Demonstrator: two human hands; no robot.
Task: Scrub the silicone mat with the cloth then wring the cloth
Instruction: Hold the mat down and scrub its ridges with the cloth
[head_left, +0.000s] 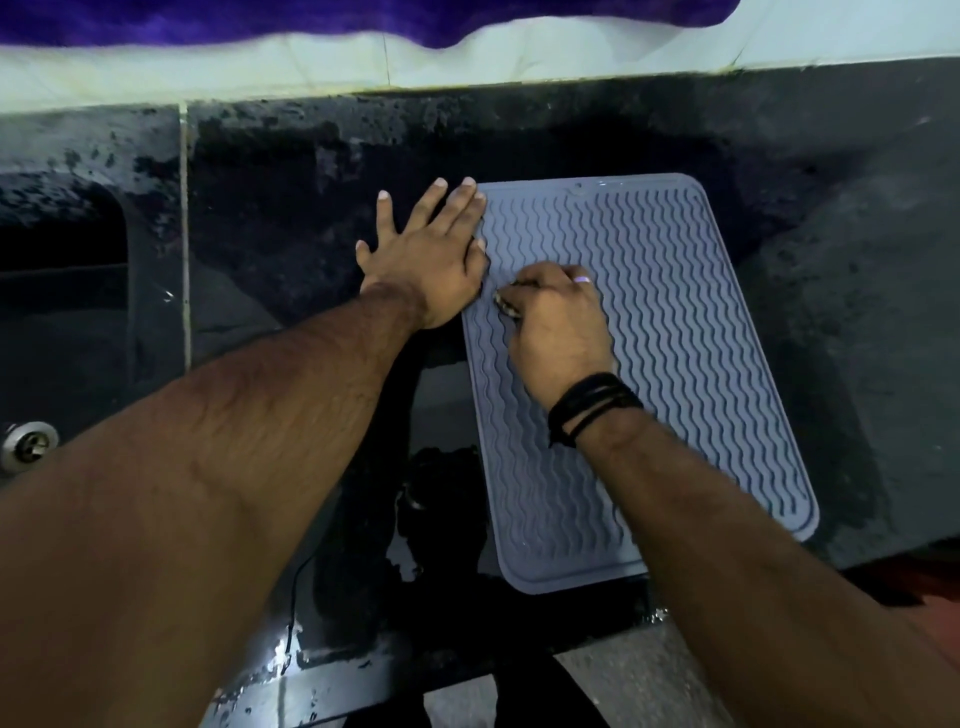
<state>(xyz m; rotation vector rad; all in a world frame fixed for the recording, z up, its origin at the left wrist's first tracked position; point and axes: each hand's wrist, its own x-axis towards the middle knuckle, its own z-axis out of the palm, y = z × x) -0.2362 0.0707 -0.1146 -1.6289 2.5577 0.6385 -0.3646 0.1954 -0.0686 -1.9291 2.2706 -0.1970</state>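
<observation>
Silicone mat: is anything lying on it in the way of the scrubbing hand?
Nothing visible does. The right hand, curled over a mostly hidden cloth, rests directly on the silicone mat. The left hand lies flat at its left edge; the rest is bare.

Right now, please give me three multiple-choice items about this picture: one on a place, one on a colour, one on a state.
1. Where does the left hand rest?
A. the mat's left edge
B. the drain
C. the purple fabric

2. What colour is the silicone mat?
A. red
B. grey-blue
C. yellow

3. How is the right hand?
A. flat, fingers spread
B. lifted off the mat
C. curled, on the mat

Answers: 1 A, its straight fingers lie on that edge; 2 B, the ribbed surface looks grey-blue; 3 C, its fingers curl round a small, mostly hidden thing.
</observation>
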